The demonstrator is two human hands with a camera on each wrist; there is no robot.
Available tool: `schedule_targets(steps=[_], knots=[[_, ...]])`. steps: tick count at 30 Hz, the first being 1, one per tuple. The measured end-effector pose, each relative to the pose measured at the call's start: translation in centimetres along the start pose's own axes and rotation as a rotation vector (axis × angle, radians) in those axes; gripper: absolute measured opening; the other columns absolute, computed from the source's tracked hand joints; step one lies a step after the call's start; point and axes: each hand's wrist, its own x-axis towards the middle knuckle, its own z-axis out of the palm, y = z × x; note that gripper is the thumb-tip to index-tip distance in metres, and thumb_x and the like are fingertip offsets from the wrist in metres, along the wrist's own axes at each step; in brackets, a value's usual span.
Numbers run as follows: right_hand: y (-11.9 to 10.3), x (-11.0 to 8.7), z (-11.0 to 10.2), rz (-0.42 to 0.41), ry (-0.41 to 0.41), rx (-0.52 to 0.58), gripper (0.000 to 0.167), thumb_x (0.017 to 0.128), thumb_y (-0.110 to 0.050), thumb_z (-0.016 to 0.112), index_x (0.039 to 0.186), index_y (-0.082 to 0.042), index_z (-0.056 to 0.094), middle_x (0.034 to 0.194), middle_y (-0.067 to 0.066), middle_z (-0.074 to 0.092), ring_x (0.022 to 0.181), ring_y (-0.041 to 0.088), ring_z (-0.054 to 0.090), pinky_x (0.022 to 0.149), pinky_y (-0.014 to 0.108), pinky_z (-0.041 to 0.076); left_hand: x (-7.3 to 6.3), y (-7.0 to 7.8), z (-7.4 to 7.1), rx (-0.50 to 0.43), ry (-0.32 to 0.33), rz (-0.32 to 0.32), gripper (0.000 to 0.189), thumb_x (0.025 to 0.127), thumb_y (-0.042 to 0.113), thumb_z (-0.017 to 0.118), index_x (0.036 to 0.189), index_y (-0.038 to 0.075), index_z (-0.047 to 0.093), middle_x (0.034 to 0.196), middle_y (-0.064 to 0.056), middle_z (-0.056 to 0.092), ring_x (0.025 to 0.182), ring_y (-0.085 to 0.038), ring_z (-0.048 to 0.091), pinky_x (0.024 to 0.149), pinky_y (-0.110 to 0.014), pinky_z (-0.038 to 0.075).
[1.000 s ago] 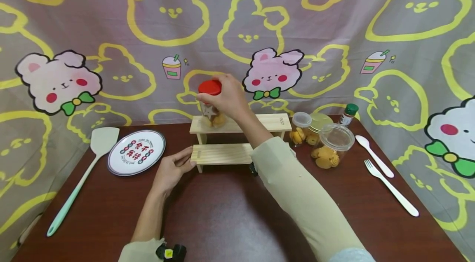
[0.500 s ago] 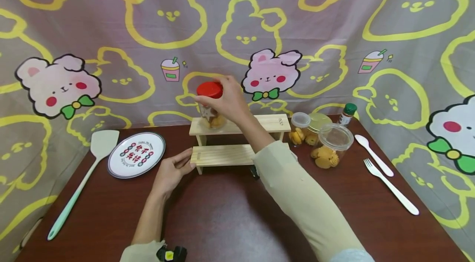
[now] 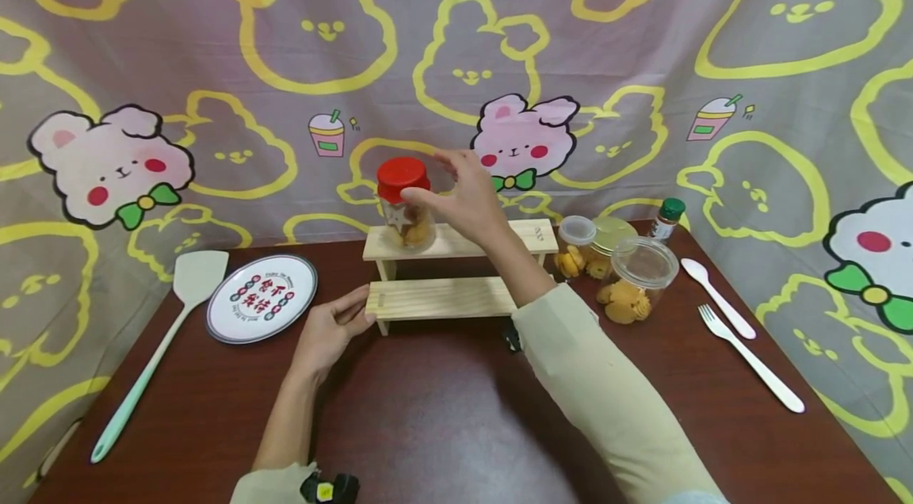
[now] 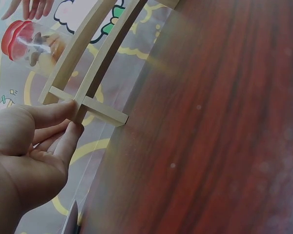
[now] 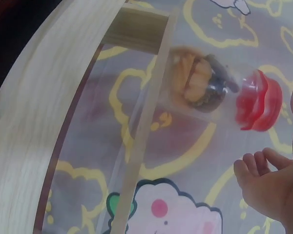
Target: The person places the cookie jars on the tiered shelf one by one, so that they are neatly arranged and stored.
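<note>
A clear jar of cookies with a red lid (image 3: 403, 175) stands upright on the left part of the upper shelf of a two-tier wooden rack (image 3: 435, 298). Just right of the lid is my right hand (image 3: 467, 195), fingers spread and apart from the jar; in the right wrist view a gap shows between the hand (image 5: 271, 180) and the red lid (image 5: 261, 102). My left hand (image 3: 328, 334) pinches the left end of the lower shelf. The left wrist view shows its thumb and fingers on both faces of that board (image 4: 95, 78).
Right of the rack stand a small jar (image 3: 573, 250), a gold-lidded jar (image 3: 612, 238), a larger cookie jar (image 3: 631, 290) and a green-capped bottle (image 3: 666, 219). A spoon (image 3: 716, 298) and fork (image 3: 749, 357) lie farther right. At left are a plate (image 3: 261, 298) and a spatula (image 3: 157, 345).
My right hand has let go of the red-lidded jar and moved off to the right, its fingers spreading. The jar stays on the upper shelf. My left hand keeps its place on the rack.
</note>
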Motion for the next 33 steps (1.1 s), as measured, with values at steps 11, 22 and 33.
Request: schedule_targets(steps=[11, 22, 33], knots=[[0.9, -1.1, -1.6, -0.048, 0.047, -0.036, 0.073, 0.081, -0.034, 0.088, 0.137, 0.002, 0.059, 0.126, 0.015, 0.057, 0.114, 0.026, 0.054, 0.097, 0.037, 0.05, -0.1, 0.4, 0.0, 0.003, 0.005, 0.005, 0.05, 0.095, -0.002, 0.068, 0.143, -0.005, 0.054, 0.15, -0.017, 0.049, 0.139, -0.029, 0.045, 0.096, -0.015, 0.046], [2.0, -1.8, -2.9, -0.042, 0.079, -0.012, 0.068, 0.083, -0.027, 0.087, 0.136, 0.004, 0.059, 0.126, 0.017, 0.058, 0.113, 0.026, 0.054, 0.101, 0.033, 0.049, -0.1, 0.3, 0.0, 0.0, 0.003, 0.008, 0.05, 0.095, -0.002, 0.068, 0.143, -0.005, 0.054, 0.15, -0.018, 0.049, 0.138, -0.029, 0.045, 0.094, -0.014, 0.047], [4.0, -2.9, -4.7, 0.035, 0.089, 0.044, 0.061, 0.086, -0.024, 0.084, 0.136, 0.001, 0.061, 0.129, 0.015, 0.056, 0.117, 0.026, 0.054, 0.107, 0.037, 0.046, -0.1, 0.2, 0.1, -0.004, 0.001, 0.016, 0.05, 0.095, -0.002, 0.068, 0.143, -0.005, 0.054, 0.15, -0.017, 0.049, 0.138, -0.03, 0.044, 0.095, -0.015, 0.047]])
